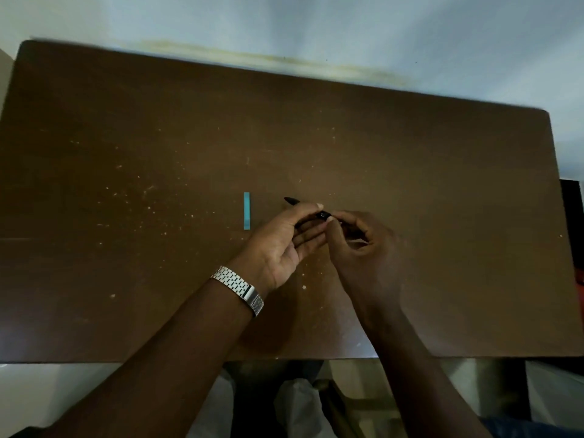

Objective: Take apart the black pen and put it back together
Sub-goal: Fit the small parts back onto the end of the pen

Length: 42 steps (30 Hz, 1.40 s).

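Nearest to me, two bare forearms reach in over the near edge of the brown table (126,153). The left wrist carries a metal watch band (239,289).

Above the wrists, both hands meet over the middle of the table. The left hand (284,245) is turned palm up, fingers loosely curled, with thumb and fingertips pinched on the black pen (294,202). One tapered end of the pen sticks out beyond that hand, up and to the left. The right hand (363,245) is curled, its fingertips closed on the pen's other end, just beside the left thumb. Most of the pen is hidden by the fingers.

I cannot tell whether the pen is whole or already parted at the joint between the hands. I see no loose pen part on the table. My judgement: the step in hand is working that joint, either unscrewing it or threading it back.

The next move calls for one hand holding steady while the other twists in line with the pen, and keeping any small inner parts from dropping.

Farther out, a blue strip (246,211) lies flat on the table, left of the pen and apart from it. Beyond the table's far edge is a pale wall (316,23).
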Tool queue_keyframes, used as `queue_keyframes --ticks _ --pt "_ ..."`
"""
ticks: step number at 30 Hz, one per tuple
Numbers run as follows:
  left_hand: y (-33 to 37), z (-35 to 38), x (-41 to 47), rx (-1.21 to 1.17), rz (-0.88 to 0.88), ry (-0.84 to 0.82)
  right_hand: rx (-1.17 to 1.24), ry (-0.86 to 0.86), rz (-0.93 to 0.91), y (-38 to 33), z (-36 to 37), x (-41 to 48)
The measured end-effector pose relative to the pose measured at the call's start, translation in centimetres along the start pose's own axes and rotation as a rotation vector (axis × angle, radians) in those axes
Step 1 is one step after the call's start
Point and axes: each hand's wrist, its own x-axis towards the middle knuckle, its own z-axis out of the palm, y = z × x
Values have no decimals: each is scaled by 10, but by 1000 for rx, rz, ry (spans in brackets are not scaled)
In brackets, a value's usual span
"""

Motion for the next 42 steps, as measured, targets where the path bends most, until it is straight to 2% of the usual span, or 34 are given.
queue_keyframes --ticks 7,13,16,20,25,32,34,37,42 --pt "2 -3 1 -26 -12 -10 9 -15 -9 4 -1 1" --pt "3 -6 3 -26 -8 22 134 89 266 33 -8 4" --pt "4 -9 5 -2 15 51 27 40 369 56 -7 8" --pt "3 -13 7 41 20 80 -151 -106 444 77 3 12" --pt "0 -13 9 74 -6 97 -329 -184 349 88 14 14" --pt "2 -10 11 68 1 109 -429 -238 235 93 18 17" --pt "1 -10 10 61 4 101 -339 -212 251 87 15 13" --pt "-1 -10 9 44 -4 93 -5 -137 288 73 4 5" --pt "-4 -12 6 39 -16 98 441 -121 374 34 -9 -4"
